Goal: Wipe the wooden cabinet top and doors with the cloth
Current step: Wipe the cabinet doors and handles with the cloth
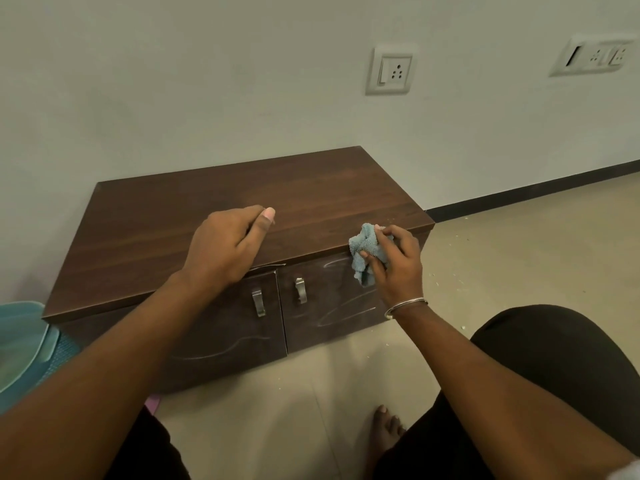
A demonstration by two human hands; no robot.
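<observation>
A low dark wooden cabinet [214,209] stands against the wall, with two doors and metal handles. White scribble marks show on the left door [221,344] and the right door [332,306]. My right hand [398,261] is shut on a crumpled light blue cloth [365,251], pressing it against the top of the right door near the cabinet's front edge. My left hand [225,244] rests on the cabinet top near the front edge, fingers curled, holding nothing.
A teal plastic basket [24,344] sits on the floor at the cabinet's left. Wall sockets [391,69] are above the cabinet. White crumbs lie on the tiled floor [502,265] at the right. My knee [554,348] and bare foot [386,427] are in front.
</observation>
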